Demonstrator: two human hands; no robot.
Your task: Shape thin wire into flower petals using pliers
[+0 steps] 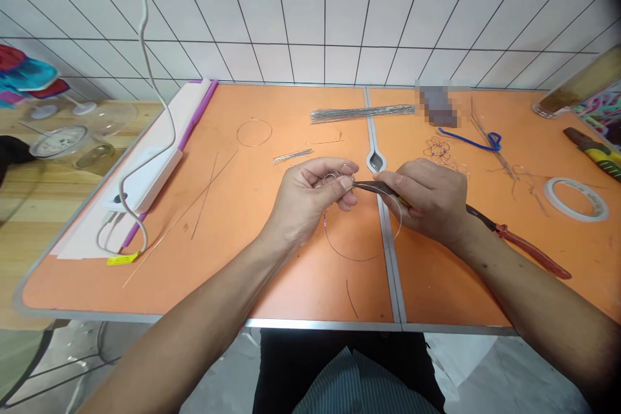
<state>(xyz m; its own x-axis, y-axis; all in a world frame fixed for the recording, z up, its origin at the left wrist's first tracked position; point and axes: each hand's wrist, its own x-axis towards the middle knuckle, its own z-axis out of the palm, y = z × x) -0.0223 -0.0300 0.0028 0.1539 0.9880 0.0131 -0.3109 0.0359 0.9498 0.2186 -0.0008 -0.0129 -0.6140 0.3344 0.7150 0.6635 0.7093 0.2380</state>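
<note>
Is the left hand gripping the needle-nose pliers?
No, the right hand grips the needle-nose pliers, while the left hand pinches thin wire.

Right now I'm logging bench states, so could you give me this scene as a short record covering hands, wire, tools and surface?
Left hand: pinching a thin metal wire
Right hand: gripping dark-nosed pliers, tips close to the left fingers
Wire shape: wide arc, visible below the hands
Other tool: red-handled metal tool, right of the right hand
Far side: bundle of straight silvery wires; bent blue strand
Right side: flat white ring
Surface: orange tabletop, divided by a grey strip
</note>
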